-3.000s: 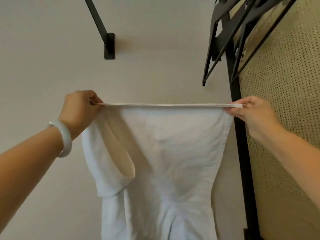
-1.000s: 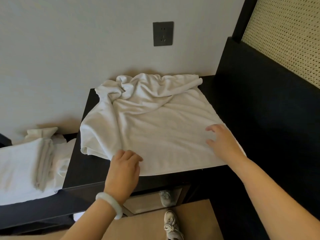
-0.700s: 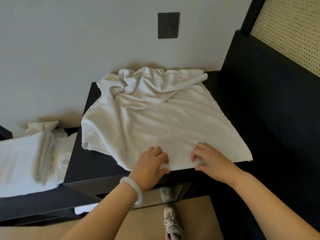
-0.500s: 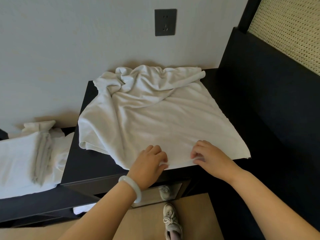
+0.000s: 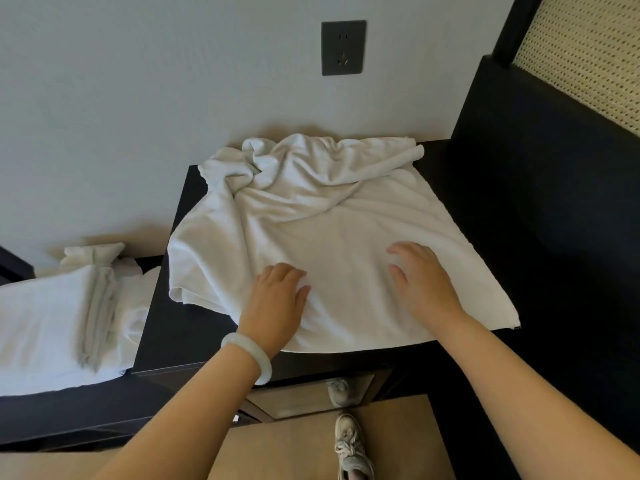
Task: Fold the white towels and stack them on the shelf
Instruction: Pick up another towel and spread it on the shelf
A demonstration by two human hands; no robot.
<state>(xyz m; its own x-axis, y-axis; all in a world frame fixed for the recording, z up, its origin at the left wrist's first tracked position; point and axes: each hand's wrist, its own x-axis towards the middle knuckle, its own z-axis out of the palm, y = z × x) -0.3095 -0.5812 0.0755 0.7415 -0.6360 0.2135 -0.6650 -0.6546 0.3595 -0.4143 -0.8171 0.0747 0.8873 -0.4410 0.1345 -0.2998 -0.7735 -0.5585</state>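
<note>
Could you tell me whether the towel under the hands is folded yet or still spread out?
Mostly spread: the towel lies flat on the dark surface, bunched along the wall side.

White towel (image 5: 332, 237); black shelf (image 5: 180, 327); grey socket (image 5: 343, 47); pale bangle (image 5: 247, 355).

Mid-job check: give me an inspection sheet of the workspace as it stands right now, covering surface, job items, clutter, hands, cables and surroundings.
Surface: black cabinet top, mostly covered by cloth.
Job's things: white towel spread out, near half flat, far edge bunched against the wall; folded towels on the lower shelf to the left.
Clutter: nothing seen.
Hands: left hand and right hand both open, palms down on the towel; white bangle on the left wrist.
Cables: nothing seen; wall socket has nothing plugged in.
Surroundings: pale wall, woven panel at right, a shoe on the floor.
</note>
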